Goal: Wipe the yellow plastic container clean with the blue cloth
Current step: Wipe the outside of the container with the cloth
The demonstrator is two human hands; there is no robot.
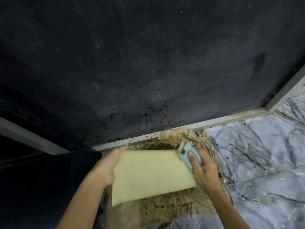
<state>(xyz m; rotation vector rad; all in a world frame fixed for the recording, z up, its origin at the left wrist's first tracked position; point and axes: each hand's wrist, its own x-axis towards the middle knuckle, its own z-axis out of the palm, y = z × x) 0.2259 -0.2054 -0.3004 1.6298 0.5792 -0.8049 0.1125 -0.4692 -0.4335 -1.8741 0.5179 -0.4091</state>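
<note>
The yellow plastic container (151, 174) is held off the floor in front of me, a flat pale side turned toward the camera. My left hand (109, 164) grips its left edge, fingers reaching behind it. My right hand (203, 169) presses the bunched blue cloth (186, 154) against the container's upper right corner and right edge. Part of the cloth hangs below my right wrist. The container's inside is hidden from this angle.
A stained, crumpled beige cloth (186, 136) lies on the floor under the container. A marble-patterned floor (257, 154) spreads to the right. A dark, spattered panel (148, 63) with a pale frame (214, 120) rises behind. Dark shadow fills the left.
</note>
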